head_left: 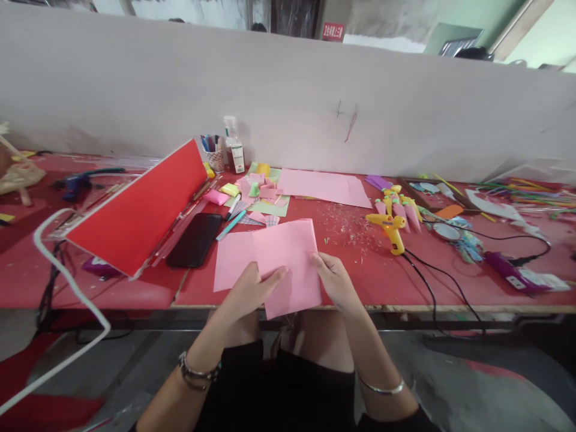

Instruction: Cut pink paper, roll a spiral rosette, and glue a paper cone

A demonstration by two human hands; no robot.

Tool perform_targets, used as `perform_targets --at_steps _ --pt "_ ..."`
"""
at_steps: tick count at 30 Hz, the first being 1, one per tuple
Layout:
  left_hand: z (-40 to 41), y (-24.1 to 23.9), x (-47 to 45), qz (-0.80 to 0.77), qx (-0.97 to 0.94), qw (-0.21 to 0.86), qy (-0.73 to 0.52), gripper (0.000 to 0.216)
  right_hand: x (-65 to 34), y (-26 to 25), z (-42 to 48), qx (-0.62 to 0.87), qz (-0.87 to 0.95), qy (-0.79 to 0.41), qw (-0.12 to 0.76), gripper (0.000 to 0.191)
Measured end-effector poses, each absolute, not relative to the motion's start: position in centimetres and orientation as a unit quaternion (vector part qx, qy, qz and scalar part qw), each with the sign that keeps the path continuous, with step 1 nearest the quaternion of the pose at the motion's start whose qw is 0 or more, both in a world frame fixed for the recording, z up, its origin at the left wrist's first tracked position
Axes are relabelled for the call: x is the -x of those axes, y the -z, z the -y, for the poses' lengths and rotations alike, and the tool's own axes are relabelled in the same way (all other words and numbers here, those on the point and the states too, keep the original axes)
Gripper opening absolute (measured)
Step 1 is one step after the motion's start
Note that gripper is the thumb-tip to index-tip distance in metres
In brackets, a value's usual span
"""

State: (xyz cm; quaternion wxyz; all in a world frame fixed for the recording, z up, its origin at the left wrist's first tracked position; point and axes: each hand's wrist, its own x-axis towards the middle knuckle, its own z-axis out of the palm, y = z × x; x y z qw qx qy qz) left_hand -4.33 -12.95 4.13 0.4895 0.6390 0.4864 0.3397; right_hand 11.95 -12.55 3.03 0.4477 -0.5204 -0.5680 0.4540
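A folded pink paper sheet (288, 258) lies at the front edge of the red table (369, 276). My left hand (249, 291) pinches its lower left part, thumb on top and fingers under the sheet. On the sheet's right edge my right hand (335, 282) grips it the same way. A second layer of the pink paper (231, 258) sticks out to the left beneath the top fold.
A red board (144, 210) leans at the left beside a black phone (195, 240). A yellow glue gun (389, 228) with a black cord stands to the right. More pink paper (324, 186), paper scraps, a pen cup (215, 153) and a bottle sit behind.
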Motion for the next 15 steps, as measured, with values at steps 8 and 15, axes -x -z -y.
perform_targets --at_steps 8,15 --pt "12.5 -2.6 5.0 -0.551 -0.676 0.188 -0.452 0.053 -13.6 -4.9 11.2 0.52 0.696 -0.384 0.313 0.039" --pt "12.8 -4.2 4.0 -0.395 -0.886 -0.079 -0.231 0.019 -12.0 -6.3 10.4 0.439 0.873 -0.209 0.041 0.025"
